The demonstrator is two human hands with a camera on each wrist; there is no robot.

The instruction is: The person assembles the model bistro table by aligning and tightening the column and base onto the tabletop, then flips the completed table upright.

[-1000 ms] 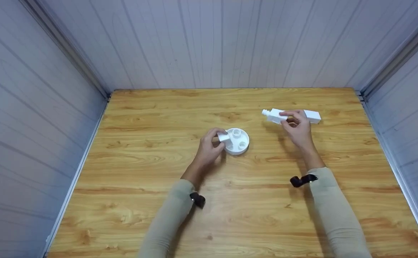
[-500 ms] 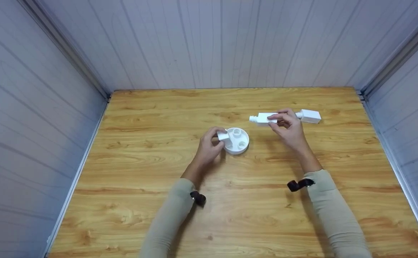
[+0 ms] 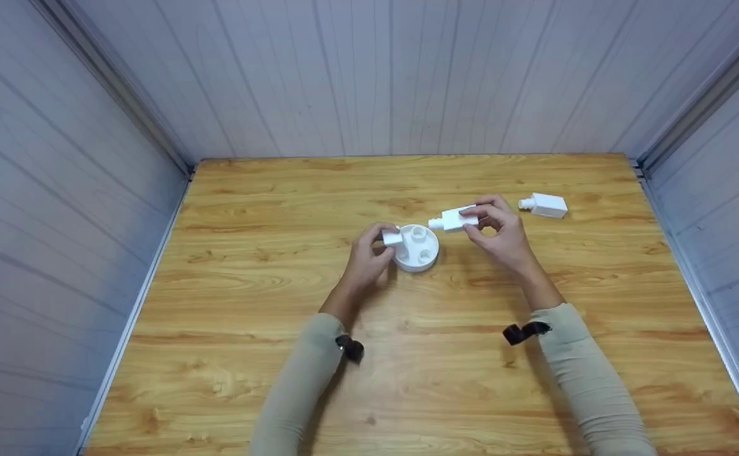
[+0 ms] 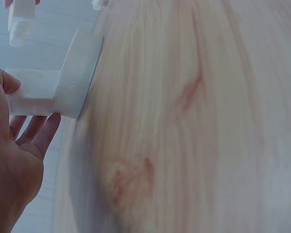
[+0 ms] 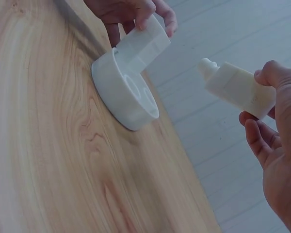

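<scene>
Just right of the round base, the white block with a round nozzle (image 3: pixel 451 220) is held clear of the bench (image 3: pixel 230 304) by the right hand (image 3: pixel 499 235); its long axis runs nearly left to right, tilted slightly, with the nozzle end pointing left toward the round white base (image 3: pixel 421 250) and the square end buried among the fingers; in the right wrist view the nozzle tip stands close to the base but apart from it; the right hand's thumb and fingers are curled round the block's rear half, pinching it from both sides. Lying flat on the bench near the middle, the base shows round sockets in its upper face; a second white block (image 3: pixel 392 239) stands in its left part, rising from the base, and the left hand (image 3: pixel 368 258) grips that block, thumb on one face and fingers curled at the other, as the left wrist view shows; the heel of the hand sits just left of the base. Farther right and a little farther back, a third white block with a nozzle (image 3: pixel 543 204) lies on its side on the bench, well apart from both hands, its nozzle pointing left; pale ribbed wall panels (image 3: pixel 369 76) close in the bench on the left, right and far sides.
</scene>
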